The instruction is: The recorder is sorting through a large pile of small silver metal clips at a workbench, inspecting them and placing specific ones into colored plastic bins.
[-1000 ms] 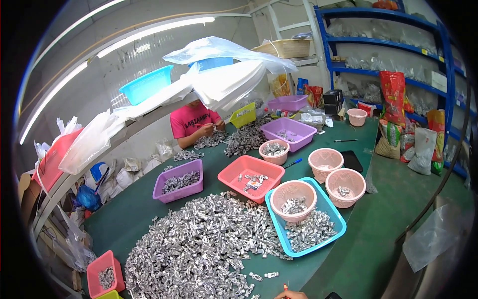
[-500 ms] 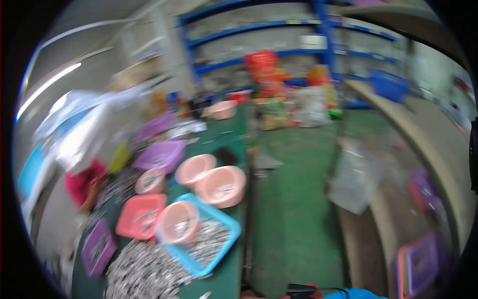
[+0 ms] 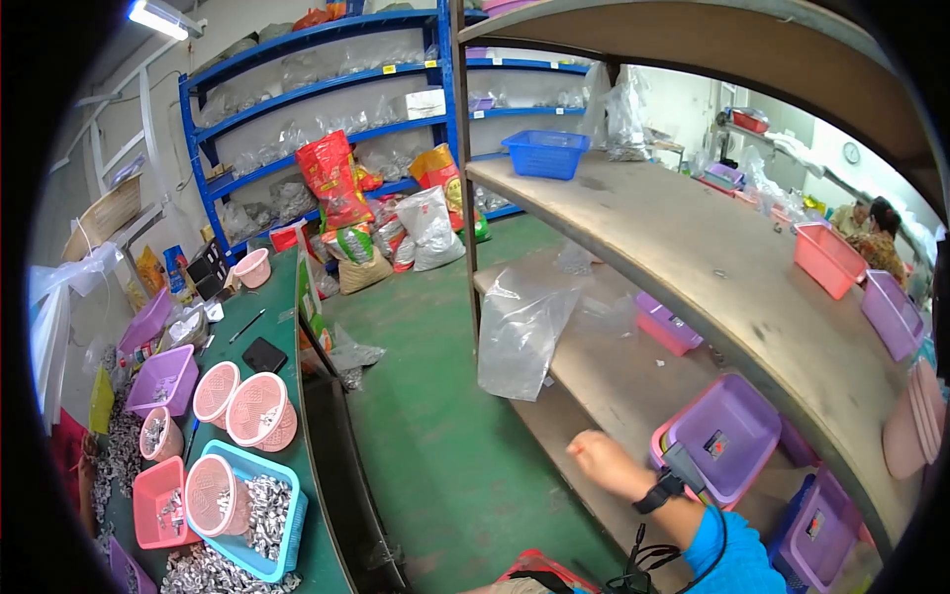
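My right hand (image 3: 606,463), with a black strap and a small device at the wrist, reaches out from a blue sleeve at the lower right. Its fingers are curled closed, and nothing shows in them. The hand is in the air in front of the lower shelf (image 3: 614,371). Close beside the wrist is a purple plastic basket (image 3: 727,436) stacked in a pink one. A clear plastic bag (image 3: 524,337) hangs over the shelf's edge, beyond my hand. My left hand is out of sight.
A green table (image 3: 233,342) on the left bears pink, purple and blue baskets, with small silvery parts. The upper shelf (image 3: 633,213) curves across the right, holding a blue basket (image 3: 546,153). Filled sacks (image 3: 430,228) stand by the blue rack. Black cables (image 3: 643,559) hang near my forearm.
My view has turned right, so the table has shifted left and the shelves fill more of the picture. My right hand and forearm have come into view.
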{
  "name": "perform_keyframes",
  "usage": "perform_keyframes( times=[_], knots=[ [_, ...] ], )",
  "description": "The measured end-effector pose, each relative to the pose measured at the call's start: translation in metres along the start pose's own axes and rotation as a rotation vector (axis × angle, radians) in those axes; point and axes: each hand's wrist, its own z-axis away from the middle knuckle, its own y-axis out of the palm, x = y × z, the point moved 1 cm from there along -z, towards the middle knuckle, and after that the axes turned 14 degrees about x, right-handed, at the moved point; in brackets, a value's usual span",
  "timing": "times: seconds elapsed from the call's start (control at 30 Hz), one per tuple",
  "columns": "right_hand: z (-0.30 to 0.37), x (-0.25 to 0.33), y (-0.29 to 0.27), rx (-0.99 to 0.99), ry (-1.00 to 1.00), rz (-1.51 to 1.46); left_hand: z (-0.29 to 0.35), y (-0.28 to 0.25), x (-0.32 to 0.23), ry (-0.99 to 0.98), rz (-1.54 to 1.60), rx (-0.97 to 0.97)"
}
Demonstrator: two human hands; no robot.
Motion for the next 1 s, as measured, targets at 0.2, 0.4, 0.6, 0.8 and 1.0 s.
perform_keyframes(
  times=[0.2, 0.4, 0.6, 0.8, 1.0],
  knots=[
    [0.079, -0.069, -0.054, -0.205, 0.796, 0.54, 0.004, -0.002, 0.007, 0.023, 0.03, -0.002],
    [0.116, -0.108, -0.062, 0.053, 0.803, 0.33, 0.004, 0.0, 0.014, 0.146, -0.058, 0.013],
    [0.104, -0.086, -0.089, 0.004, 0.801, 0.356, 0.002, -0.003, 0.015, 0.11, 0.0, -0.056],
    [0.102, -0.065, -0.122, 0.066, 0.854, 0.213, 0.005, -0.004, 0.023, 0.118, 0.016, -0.071],
    [0.099, -0.062, -0.12, 0.004, 0.818, 0.319, 0.006, 0.003, 0.032, 0.133, 0.014, -0.083]
  ],
)
